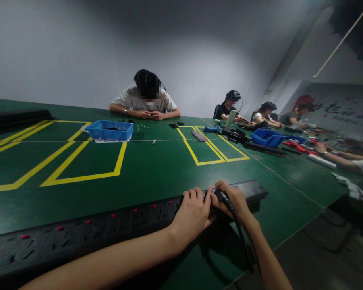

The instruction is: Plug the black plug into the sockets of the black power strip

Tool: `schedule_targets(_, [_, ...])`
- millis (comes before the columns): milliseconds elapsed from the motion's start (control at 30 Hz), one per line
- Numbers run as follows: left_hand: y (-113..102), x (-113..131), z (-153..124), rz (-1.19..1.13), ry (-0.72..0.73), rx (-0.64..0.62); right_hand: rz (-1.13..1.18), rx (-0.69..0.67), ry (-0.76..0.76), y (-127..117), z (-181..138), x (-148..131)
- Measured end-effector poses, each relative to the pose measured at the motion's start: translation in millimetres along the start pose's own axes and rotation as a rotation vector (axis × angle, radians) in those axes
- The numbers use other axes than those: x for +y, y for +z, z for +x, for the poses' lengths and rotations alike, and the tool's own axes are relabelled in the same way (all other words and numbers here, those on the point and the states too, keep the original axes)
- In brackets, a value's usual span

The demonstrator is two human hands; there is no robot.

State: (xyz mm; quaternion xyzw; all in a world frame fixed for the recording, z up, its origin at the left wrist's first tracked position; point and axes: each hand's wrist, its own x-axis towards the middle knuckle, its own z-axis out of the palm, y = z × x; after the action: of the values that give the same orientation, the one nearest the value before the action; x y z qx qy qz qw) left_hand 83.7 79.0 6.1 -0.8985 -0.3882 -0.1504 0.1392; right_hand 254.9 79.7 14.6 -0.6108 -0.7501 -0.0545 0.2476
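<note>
The black plug [222,196] sits at the far end of a long black power strip [108,227], pinched between the thumb and fingers of the right hand [236,201]. Its cable [240,233] trails back over that wrist towards the person. The left hand [195,211] lies just beside it, fingers together and bent, pressing down on the strip's top and touching the right hand.

I judge the plug is being worked at a socket. Whether its pins are in cannot be told, as the hands hide them. Seating it calls for squaring the pins and pushing straight down while the strip is braced.

The strip lies along the near edge of a green tabletop [151,165] marked with yellow tape lines [87,176]. A blue bin [110,130] stands well apart, before a seated person [145,100]. Other people work to the right, under a plain grey wall [78,52].
</note>
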Motion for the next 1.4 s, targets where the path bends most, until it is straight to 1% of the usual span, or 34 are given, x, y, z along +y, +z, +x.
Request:
schedule_targets(567, [0.4, 0.8, 0.5, -0.002, 0.002, -0.005, 0.049, -0.021, -0.009, -5.9, 0.2, -4.6])
schedule_targets(1400, [-0.2, 0.2, 0.1, 0.001, -0.004, -0.008, 0.037, -0.041, -0.024, -3.9, 0.4, -1.7])
